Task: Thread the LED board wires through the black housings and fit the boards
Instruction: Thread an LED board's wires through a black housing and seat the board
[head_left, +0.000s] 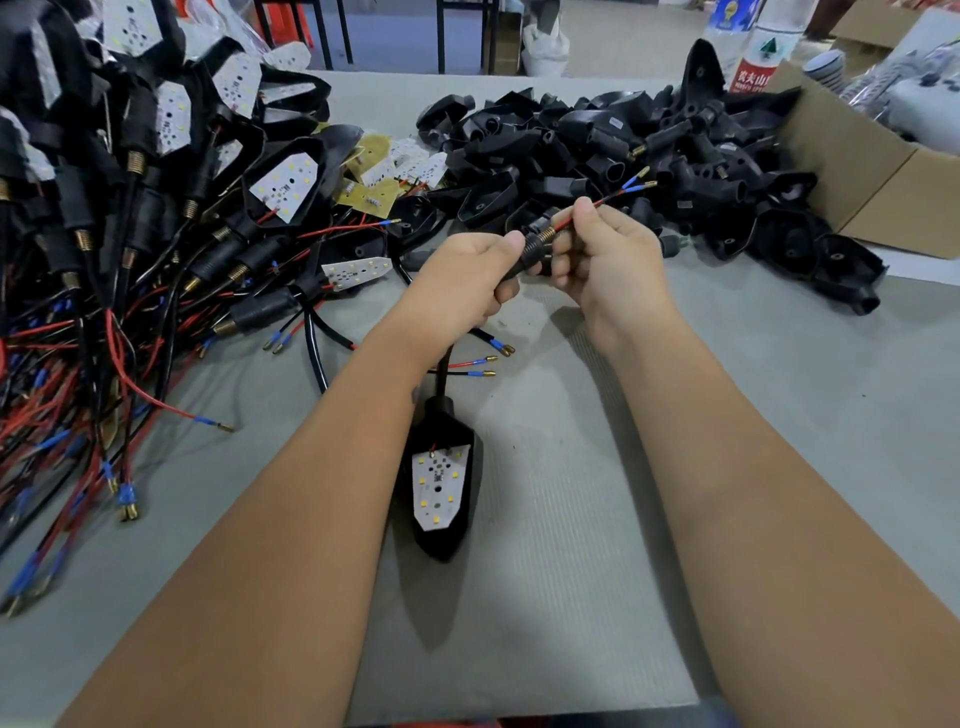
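Finished units (156, 171): large heap, upper left. Bare housings (623, 150): pile, upper right, still yours to fit. Your left hand (467, 280) grips the stem (535, 244); right hand (602, 249) pinches its wires (618, 192), centre frame.

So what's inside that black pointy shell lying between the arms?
A white LED board with small yellow lights sits inside the black housing, and a red wire joins the board's top. Whatever lies under the board is covered, so it can't be seen.

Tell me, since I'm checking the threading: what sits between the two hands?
In the head view, the black stem with its brass spring spans the gap between the left hand and right hand, with the red wire emerging above it.
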